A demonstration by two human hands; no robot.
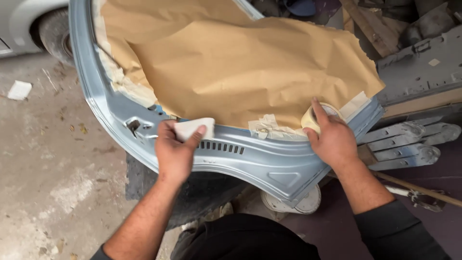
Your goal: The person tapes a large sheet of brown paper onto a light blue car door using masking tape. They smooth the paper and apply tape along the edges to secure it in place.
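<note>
A light blue car body panel (pixel 260 161) lies in front of me, its middle covered with brown masking paper (pixel 240 67) taped along the edges. My left hand (pixel 175 151) pinches a white strip of masking tape (pixel 192 127) against the panel's lower frame, just above a row of small slots (pixel 221 147). My right hand (pixel 332 139) holds a roll of masking tape (pixel 313 118) pressed at the paper's lower right edge.
Grey metal parts (pixel 409 139) and a grey panel (pixel 423 67) lie to the right. A round white lid-like object (pixel 293 202) sits under the panel. A car wheel (pixel 55 36) stands at upper left on the concrete floor (pixel 53 168). A wooden handle (pixel 418 188) lies at right.
</note>
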